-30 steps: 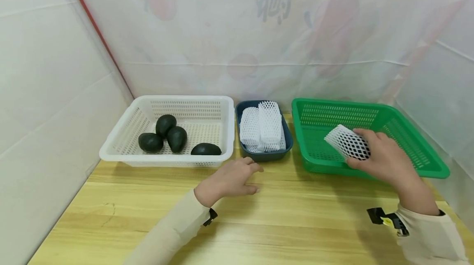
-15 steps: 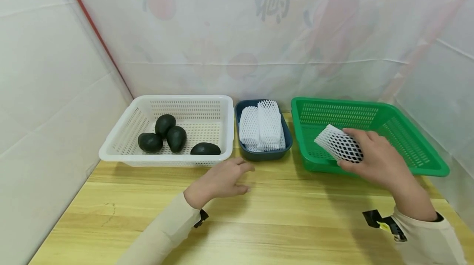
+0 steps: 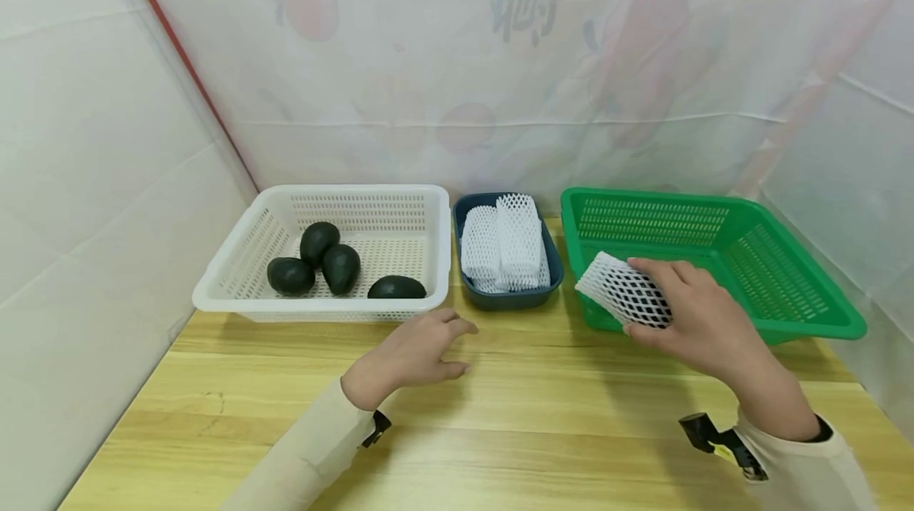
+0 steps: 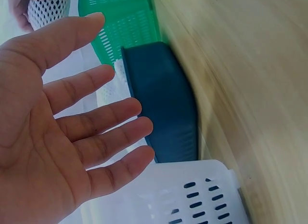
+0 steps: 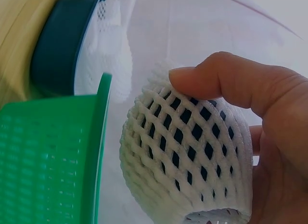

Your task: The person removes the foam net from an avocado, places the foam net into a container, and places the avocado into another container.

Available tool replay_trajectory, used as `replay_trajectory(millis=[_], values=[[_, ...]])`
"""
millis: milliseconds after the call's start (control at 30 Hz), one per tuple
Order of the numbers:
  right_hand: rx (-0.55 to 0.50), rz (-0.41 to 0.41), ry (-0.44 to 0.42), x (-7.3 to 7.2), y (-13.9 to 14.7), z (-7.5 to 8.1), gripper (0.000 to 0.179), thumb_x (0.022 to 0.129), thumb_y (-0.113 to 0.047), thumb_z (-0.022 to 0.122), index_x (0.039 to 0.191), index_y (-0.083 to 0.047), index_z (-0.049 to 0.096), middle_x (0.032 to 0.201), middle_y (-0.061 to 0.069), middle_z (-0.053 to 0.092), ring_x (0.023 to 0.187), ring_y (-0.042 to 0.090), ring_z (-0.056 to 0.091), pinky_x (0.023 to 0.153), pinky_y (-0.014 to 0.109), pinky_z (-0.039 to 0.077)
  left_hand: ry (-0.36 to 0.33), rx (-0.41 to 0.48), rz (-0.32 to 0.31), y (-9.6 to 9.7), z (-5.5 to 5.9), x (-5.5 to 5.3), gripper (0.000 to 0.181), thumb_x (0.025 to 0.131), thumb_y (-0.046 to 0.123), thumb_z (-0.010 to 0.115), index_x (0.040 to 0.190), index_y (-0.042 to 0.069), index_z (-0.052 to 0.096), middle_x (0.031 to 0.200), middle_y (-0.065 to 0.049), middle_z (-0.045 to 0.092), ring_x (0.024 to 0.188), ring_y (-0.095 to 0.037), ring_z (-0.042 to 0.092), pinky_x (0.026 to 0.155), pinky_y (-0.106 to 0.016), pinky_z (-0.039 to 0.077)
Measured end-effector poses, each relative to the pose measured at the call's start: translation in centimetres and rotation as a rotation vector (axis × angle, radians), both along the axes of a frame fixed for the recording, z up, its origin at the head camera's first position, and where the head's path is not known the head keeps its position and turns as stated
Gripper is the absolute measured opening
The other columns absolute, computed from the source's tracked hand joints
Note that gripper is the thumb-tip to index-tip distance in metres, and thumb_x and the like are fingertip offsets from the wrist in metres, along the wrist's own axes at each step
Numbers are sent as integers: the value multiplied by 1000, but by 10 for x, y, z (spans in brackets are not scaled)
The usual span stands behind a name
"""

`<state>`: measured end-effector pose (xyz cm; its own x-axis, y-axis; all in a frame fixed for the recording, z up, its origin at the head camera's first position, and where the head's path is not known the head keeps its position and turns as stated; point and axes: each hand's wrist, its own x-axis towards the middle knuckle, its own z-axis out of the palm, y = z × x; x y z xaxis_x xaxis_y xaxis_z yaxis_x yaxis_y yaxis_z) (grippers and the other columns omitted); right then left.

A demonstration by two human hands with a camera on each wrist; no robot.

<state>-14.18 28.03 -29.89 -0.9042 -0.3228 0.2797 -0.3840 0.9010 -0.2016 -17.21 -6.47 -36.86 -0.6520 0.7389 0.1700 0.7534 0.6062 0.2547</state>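
My right hand (image 3: pixel 703 324) grips a white foam net sleeve (image 3: pixel 623 290) over the near left rim of the green basket (image 3: pixel 714 200). A dark avocado (image 5: pixel 196 131) shows through the mesh, and in the right wrist view the thumb presses on the netting. My left hand (image 3: pixel 407 356) hovers over the table before the white basket's right corner, fingers spread and holding nothing. In the left wrist view its palm (image 4: pixel 41 132) faces the camera. Several bare avocados (image 3: pixel 341 268) lie in the white basket (image 3: pixel 321 305).
Between the two baskets stands a dark blue tub (image 3: pixel 508 301) with several folded foam nets (image 3: pixel 520 245) in it. All three containers sit along the back of the wooden table (image 3: pixel 543 432). A white printed sheet (image 3: pixel 428 82) hangs behind them.
My right hand has carried the netted avocado left and slightly nearer, from over the green basket's inside to its near left rim. My left hand has drifted a little left.
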Motion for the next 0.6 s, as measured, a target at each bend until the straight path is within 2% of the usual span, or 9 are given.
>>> replay_trajectory(millis=[333,600], values=[[-6,73,69,4,-19,-5,77,66,-27,83,132,-9,46,110,19,53,88,34,50,58,44,43,-36,11,19,-11,-8,2,43,80,27,73,116,6,62,105,-8,58,92,-21,55,82,-35,45],[-6,130,55,4,-34,-15,77,67,-27,83,132,-9,46,111,18,53,92,32,51,63,46,45,-78,37,36,-22,-10,6,44,80,26,73,116,4,60,109,-9,58,94,-23,57,83,-36,46]])
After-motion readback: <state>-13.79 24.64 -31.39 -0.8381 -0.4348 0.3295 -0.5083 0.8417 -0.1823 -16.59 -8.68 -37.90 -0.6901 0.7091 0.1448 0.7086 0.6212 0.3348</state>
